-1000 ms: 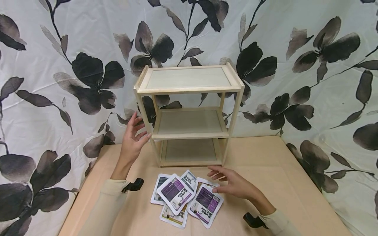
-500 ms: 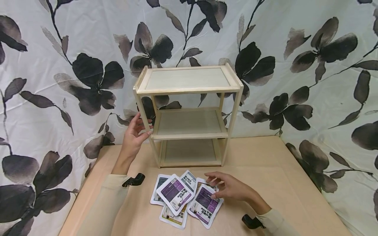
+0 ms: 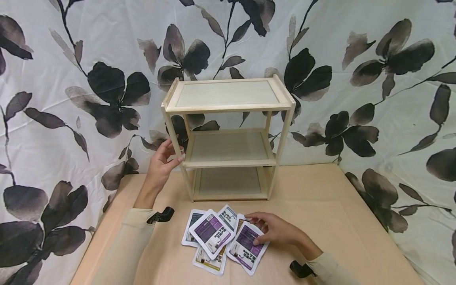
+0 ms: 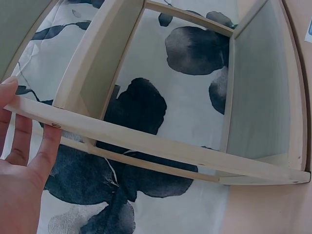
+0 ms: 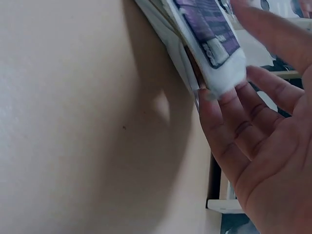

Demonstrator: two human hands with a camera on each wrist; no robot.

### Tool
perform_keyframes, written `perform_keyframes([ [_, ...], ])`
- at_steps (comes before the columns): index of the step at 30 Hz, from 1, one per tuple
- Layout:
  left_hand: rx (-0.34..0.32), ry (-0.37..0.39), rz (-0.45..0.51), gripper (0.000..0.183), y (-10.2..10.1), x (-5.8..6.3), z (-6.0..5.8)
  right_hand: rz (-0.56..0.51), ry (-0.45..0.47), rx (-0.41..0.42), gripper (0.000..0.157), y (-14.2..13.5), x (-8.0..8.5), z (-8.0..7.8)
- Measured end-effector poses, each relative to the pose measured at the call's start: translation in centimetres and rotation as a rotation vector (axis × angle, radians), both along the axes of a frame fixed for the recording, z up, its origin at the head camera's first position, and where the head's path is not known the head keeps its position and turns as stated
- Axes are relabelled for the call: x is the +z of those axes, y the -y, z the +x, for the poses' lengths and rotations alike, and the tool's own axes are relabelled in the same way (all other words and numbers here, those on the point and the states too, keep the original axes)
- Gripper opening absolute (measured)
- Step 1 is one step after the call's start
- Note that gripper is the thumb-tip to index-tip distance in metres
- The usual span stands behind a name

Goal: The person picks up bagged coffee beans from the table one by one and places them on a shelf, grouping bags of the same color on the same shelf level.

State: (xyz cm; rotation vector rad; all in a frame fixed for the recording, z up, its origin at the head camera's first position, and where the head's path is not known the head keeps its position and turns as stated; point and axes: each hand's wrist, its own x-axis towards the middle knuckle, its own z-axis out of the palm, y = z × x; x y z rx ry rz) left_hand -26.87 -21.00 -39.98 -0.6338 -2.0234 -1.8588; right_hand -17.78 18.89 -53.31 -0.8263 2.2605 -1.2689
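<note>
A three-tier pale wooden shelf [image 3: 228, 107] stands at the back of the table. My left hand [image 3: 159, 166] grips its left front post; in the left wrist view the thumb lies over the post [image 4: 141, 139] and the fingers reach behind it. Several flat, white-edged packets lie in an overlapping pile before the shelf. My right hand [image 3: 278, 229] is at the pile's right side, thumb over the purple packet [image 3: 246, 249], the other fingers by its far edge. In the right wrist view those fingers [image 5: 229, 131] are extended against the packet's edge [image 5: 229, 75]; their tips are partly hidden.
Another purple packet [image 3: 212, 233] tops the left of the pile, with a yellow-banded packet [image 3: 208, 265] partly under it. Beige cloth covers the table [image 3: 320, 198]. A floral curtain [image 3: 338, 91] hangs close behind the shelf.
My left hand has closed in on the shelf's post and taken hold of it. My right hand has moved left and slightly down onto the purple packet. The packets lie as before.
</note>
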Motion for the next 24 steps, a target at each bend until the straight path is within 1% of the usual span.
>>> perform_keyframes([
  [4, 0.003, 0.006, -0.001, 0.065, -0.04, 0.02, -0.07, 0.030, 0.017, 0.011, 0.073, 0.31, -0.22, 0.29],
  [7, 0.004, 0.015, -0.010, 0.064, 0.01, 0.10, -0.03, 0.024, 0.045, 0.008, 0.070, 0.53, -0.24, 0.55],
  [9, 0.005, 0.019, -0.016, 0.064, 0.05, 0.14, 0.01, 0.015, 0.040, 0.001, 0.068, 0.65, -0.16, 0.64],
  [13, 0.010, 0.022, -0.024, 0.065, 0.04, 0.19, 0.12, 0.002, -0.001, -0.010, 0.069, 0.85, 0.09, 0.78],
  [16, 0.007, 0.017, -0.019, 0.064, 0.02, 0.17, 0.01, -0.013, -0.022, -0.042, 0.068, 1.00, 0.14, 0.74],
  [18, 0.003, 0.015, -0.013, 0.064, 0.00, 0.12, -0.09, -0.032, -0.013, -0.064, 0.067, 0.98, 0.04, 0.67],
  [21, 0.000, 0.020, -0.010, 0.065, -0.03, 0.14, -0.10, -0.076, 0.010, -0.071, 0.061, 0.70, -0.15, 0.51],
  [24, 0.005, 0.023, -0.011, 0.064, -0.01, 0.25, 0.00, -0.115, 0.017, -0.034, 0.049, 0.42, -0.26, 0.35],
])
